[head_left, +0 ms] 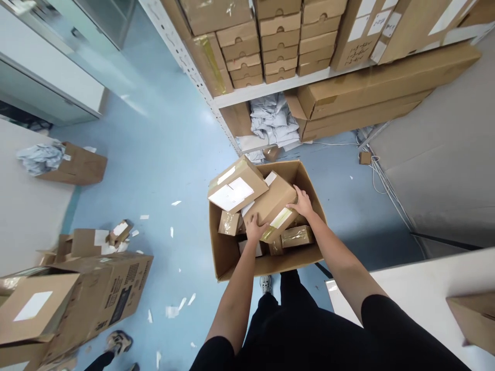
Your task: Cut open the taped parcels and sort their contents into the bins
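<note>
A large open carton (215, 252) stands on the floor in front of me with several smaller boxes inside. Both my hands are on one brown cardboard box (275, 201) tilted near the top of the carton. My left hand (255, 229) grips its near left edge. At its right end is my right hand (301, 202), fingers bent over the corner. Another box with a white label (237, 188) leans on the carton's far left rim, against the held box. Smaller taped boxes (297, 236) lie lower in the carton, partly hidden.
Shelving (247, 95) with stacked cartons rises ahead. Long boxes (371, 93) lie on its lower level. On the left are a large printed carton (112, 293) and a small carton with crumpled paper (83, 165). Paper scraps litter the floor. Another person's shoe (119, 342) shows lower left.
</note>
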The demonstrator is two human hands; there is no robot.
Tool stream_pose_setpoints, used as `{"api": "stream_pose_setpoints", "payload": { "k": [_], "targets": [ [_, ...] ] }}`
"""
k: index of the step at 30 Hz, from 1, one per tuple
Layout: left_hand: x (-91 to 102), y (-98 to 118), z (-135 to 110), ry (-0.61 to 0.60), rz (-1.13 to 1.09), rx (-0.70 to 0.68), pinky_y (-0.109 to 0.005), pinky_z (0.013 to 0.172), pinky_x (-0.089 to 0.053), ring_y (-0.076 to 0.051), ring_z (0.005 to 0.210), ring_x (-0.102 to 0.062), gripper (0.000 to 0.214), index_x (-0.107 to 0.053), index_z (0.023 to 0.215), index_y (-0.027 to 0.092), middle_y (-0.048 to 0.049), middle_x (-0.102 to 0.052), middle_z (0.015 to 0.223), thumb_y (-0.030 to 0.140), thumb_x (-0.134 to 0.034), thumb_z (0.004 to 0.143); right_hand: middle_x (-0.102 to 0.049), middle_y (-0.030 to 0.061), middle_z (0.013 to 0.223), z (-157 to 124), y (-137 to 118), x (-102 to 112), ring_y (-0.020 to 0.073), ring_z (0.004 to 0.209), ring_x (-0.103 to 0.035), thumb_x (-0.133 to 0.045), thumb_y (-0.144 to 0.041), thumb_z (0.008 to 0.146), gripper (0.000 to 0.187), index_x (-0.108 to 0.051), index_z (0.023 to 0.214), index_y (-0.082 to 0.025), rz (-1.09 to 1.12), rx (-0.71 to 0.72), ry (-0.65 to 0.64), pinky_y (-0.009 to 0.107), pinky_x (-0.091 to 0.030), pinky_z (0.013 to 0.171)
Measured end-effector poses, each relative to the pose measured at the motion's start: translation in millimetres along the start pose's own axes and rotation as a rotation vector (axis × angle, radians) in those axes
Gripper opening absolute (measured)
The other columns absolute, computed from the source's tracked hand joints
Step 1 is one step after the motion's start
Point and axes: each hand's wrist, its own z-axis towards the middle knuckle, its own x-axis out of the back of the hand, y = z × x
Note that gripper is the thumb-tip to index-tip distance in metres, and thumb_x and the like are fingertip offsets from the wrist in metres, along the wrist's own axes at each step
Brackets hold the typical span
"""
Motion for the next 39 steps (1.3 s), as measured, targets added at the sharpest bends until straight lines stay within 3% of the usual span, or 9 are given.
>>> {"api": "stream_pose_setpoints", "payload": {
  "k": [5,8,10,16,20,26,31,35,39],
  "targets": [
    [-8.0,-30.9,-13.1,-0.063,-0.064,0.111,-0.060,0.124,-0.035,-0.049,0.161,-0.023,0.119,-0.032,0.170,0.032,-0.0120,-0.021,0.180,0.066,-0.087,0.070,-0.052,0.0112,0.137,-51.8,-16.6,-2.8,0.0380,0.126,-0.058,-0.087,-0.048,0.082,0.115,-0.016,0.172,-0.039,-0.075,-0.033,0.052,0.049,-0.047,0.106],
    [-10.1,-55.2,-19.0,-0.106,-0.177,0.177,-0.049,0.127,-0.035,-0.043,0.161,-0.030,0.130,-0.026,0.172,0.024,-0.0176,-0.016,0.180,0.070,-0.088,0.067,-0.053,0.0113,0.137,-80.8,-26.8,-7.9,0.0373,0.124,-0.062,-0.085,-0.045,0.084,0.113,-0.014,0.172,-0.039,-0.124,-0.065,0.052,0.047,-0.049,0.103],
    [-12.3,-66.9,-24.5,-0.090,-0.200,0.115,-0.043,0.129,-0.033,-0.038,0.161,-0.034,0.128,-0.029,0.171,0.025,-0.0172,-0.018,0.179,0.068,-0.090,0.067,-0.053,0.0118,0.137,-97.6,-30.6,-10.1,0.0365,0.121,-0.065,-0.084,-0.043,0.085,0.112,-0.013,0.172,-0.039,-0.142,-0.071,0.059,0.047,-0.050,0.102],
    [-4.4,-67.5,-57.7,-0.002,-0.098,-0.104,-0.052,0.125,-0.035,-0.043,0.158,-0.037,0.115,-0.041,0.167,0.033,-0.0172,-0.025,0.177,0.071,-0.088,0.070,-0.054,0.0155,0.136,-145.2,-39.3,4.4,0.0391,0.116,-0.069,-0.087,-0.042,0.081,0.109,-0.025,0.170,-0.033,-0.134,-0.072,0.187,0.050,-0.052,0.103],
    [15.0,-53.9,-92.1,0.048,-0.031,-0.239,-0.055,0.120,-0.041,-0.042,0.152,-0.044,0.101,-0.044,0.165,0.039,-0.0140,-0.031,0.176,0.071,-0.083,0.077,-0.049,0.0155,0.150,-184.4,-50.5,30.9,0.0369,0.127,-0.065,-0.087,-0.040,0.079,0.108,-0.027,0.168,-0.030,-0.102,-0.024,0.304,0.050,-0.052,0.109],
    [50.2,-19.2,-145.5,0.117,0.107,-0.382,-0.058,0.112,-0.048,-0.045,0.137,-0.054,0.084,-0.052,0.160,0.044,-0.0068,-0.032,0.176,0.066,-0.079,0.084,-0.009,0.0167,0.180,-255.8,-63.6,76.5,0.0419,0.127,-0.066,-0.088,-0.040,0.077,0.116,-0.022,0.172,-0.031,-0.193,-0.039,0.386,0.054,-0.058,0.100],
    [64.4,14.9,-188.2,0.159,0.201,-0.536,-0.058,0.111,-0.048,-0.044,0.134,-0.054,0.078,-0.054,0.158,0.044,-0.0054,-0.037,0.174,0.063,-0.076,0.087,-0.006,0.0056,0.182,-319.9,-56.9,104.2,0.0398,0.125,-0.067,-0.088,-0.033,0.079,0.094,-0.047,0.163,-0.041,-0.305,-0.027,0.418,0.054,-0.056,0.105],
    [53.6,49.7,-223.5,0.170,0.253,-0.645,-0.059,0.113,-0.046,-0.044,0.137,-0.051,0.077,-0.053,0.159,0.045,-0.0029,-0.040,0.173,0.060,-0.077,0.087,-0.022,0.0055,0.179,-377.8,-32.1,118.1,0.0375,0.123,-0.066,-0.082,-0.028,0.086,0.076,-0.057,0.157,-0.037,-0.333,-0.054,0.499,0.055,-0.055,0.108],
    [10.7,93.9,-272.9,0.159,0.329,-0.773,-0.061,0.117,-0.042,-0.046,0.140,-0.048,0.080,-0.050,0.161,0.044,-0.0027,-0.037,0.175,0.057,-0.079,0.087,-0.032,0.0061,0.175,-454.6,19.4,126.1,0.0391,0.128,-0.060,-0.077,-0.029,0.090,0.073,-0.054,0.159,-0.037,-0.288,-0.173,0.634,0.058,-0.053,0.110]
  ]
}}
